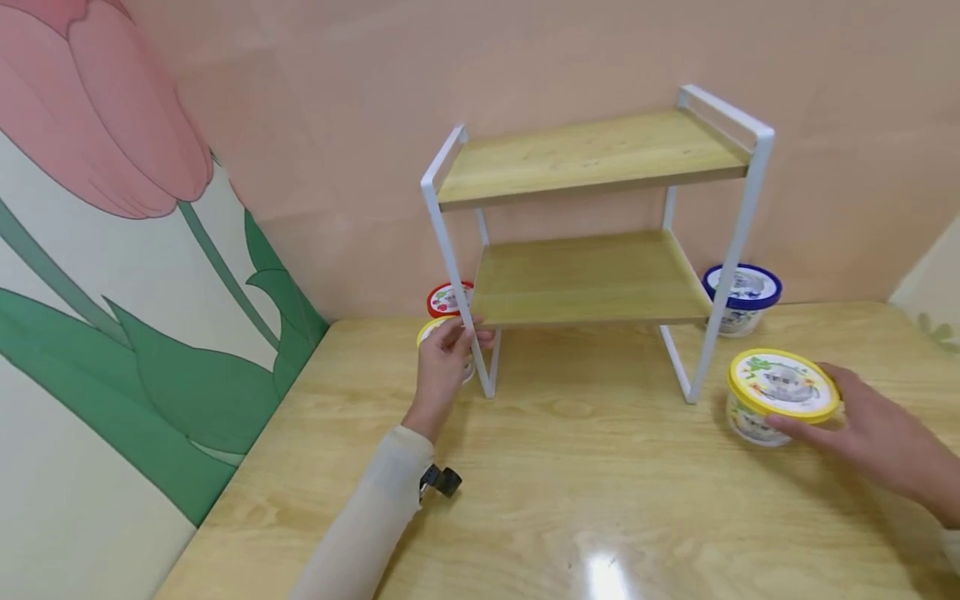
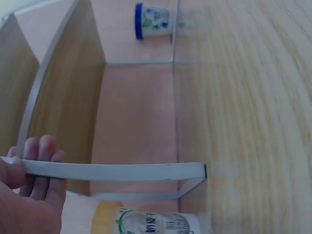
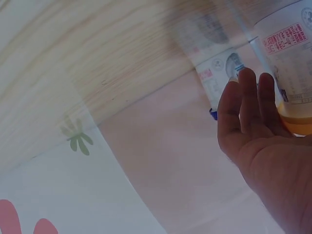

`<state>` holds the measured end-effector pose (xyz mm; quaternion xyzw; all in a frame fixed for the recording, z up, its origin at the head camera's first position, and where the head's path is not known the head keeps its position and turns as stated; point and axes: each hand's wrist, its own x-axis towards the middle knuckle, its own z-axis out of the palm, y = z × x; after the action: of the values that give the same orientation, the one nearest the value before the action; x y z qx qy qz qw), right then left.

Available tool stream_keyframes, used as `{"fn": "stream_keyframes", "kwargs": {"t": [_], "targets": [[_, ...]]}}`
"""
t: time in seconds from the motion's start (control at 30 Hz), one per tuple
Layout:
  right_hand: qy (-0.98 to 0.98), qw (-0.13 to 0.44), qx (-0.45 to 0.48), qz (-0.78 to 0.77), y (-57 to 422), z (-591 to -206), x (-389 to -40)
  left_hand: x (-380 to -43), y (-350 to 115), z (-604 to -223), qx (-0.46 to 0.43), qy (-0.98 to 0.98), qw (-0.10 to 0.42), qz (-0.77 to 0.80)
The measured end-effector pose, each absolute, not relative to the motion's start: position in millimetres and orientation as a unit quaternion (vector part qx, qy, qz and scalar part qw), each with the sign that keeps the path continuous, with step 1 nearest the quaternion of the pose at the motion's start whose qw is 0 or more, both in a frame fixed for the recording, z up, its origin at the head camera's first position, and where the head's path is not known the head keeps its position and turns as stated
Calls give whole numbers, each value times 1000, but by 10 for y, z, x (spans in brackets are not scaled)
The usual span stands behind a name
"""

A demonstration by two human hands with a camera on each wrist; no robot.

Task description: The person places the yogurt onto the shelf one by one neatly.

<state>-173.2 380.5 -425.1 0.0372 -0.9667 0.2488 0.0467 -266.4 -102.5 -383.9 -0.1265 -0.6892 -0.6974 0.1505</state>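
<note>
A two-tier rack (image 1: 592, 158) with wooden boards and a white frame stands on the table. My left hand (image 1: 442, 367) grips its left front upright (image 2: 117, 171), thumb on one side and fingers round the other, near the lower board (image 1: 592, 279). At the right, my right hand (image 1: 885, 433) holds a round yellow-lidded tub (image 1: 783, 387), thumb at the front and fingers behind. The tub is upright with a printed white lid; I cannot tell whether its base touches the table.
Behind the rack's right side stands a blue-lidded tub (image 1: 742, 292). By the left upright are a red-lidded tub (image 1: 448, 299) and another yellow-lidded tub (image 2: 161, 222), both partly hidden in the head view. A pink wall (image 1: 337, 167) closes the table's back, a tulip-painted panel (image 1: 150, 358) its left.
</note>
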Motion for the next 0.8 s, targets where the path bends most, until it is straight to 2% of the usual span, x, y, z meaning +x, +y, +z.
{"fn": "stream_keyframes", "kwargs": {"t": [0.3, 0.57, 0.8], "targets": [[-965, 55, 46, 252, 3805, -4269, -1715, -2666, -1031, -3868, -136, -700, 161, -682], [-958, 46, 70, 275, 3601, -4257, -1649, -2679, -1108, -3869, -154, -689, 175, -686], [-953, 61, 95, 281, 3494, -4198, -1634, -2724, -1119, -3831, -175, -690, 143, -688]]}}
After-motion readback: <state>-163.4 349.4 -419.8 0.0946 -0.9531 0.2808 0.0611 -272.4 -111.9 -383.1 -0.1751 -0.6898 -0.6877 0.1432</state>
